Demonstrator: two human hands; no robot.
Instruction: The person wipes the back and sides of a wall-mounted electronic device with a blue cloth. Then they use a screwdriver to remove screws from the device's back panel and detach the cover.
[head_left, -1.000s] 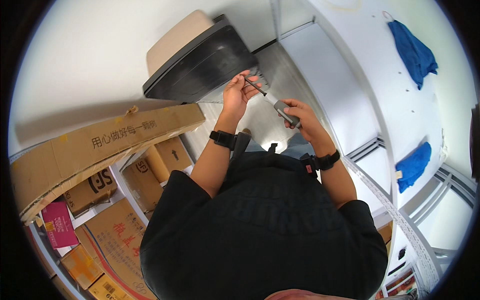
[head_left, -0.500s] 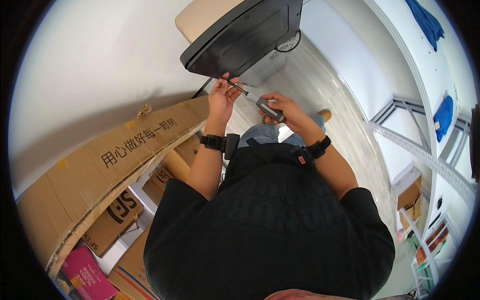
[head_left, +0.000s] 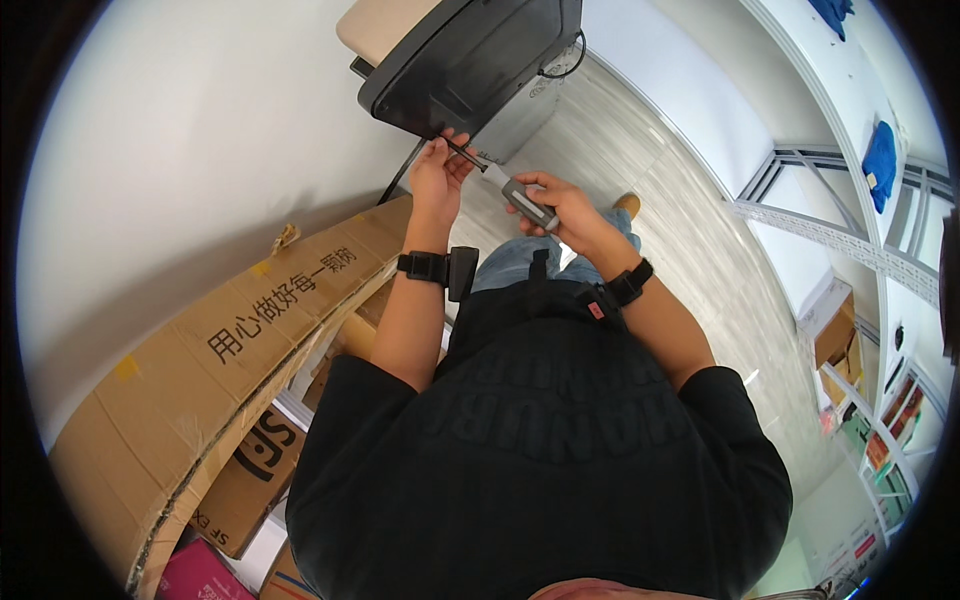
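Your left hand [head_left: 432, 178] pinches the dark rod [head_left: 466, 155] near the black panel [head_left: 480, 70]; your right hand [head_left: 568, 208] wraps the grey tool [head_left: 529, 203]. You're seemingly lining them up; next calls for steady aim.

Bright; edges bent, dark, perhaps soft.

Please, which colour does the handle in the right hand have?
The handle is dark grey with a lighter strip; it shows best in the head view.

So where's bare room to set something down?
Bare floor between the tan shoe and white shelving at right. Crowded: around the left hand and right hand, with dark rod, grey tool handle and black panel close by.
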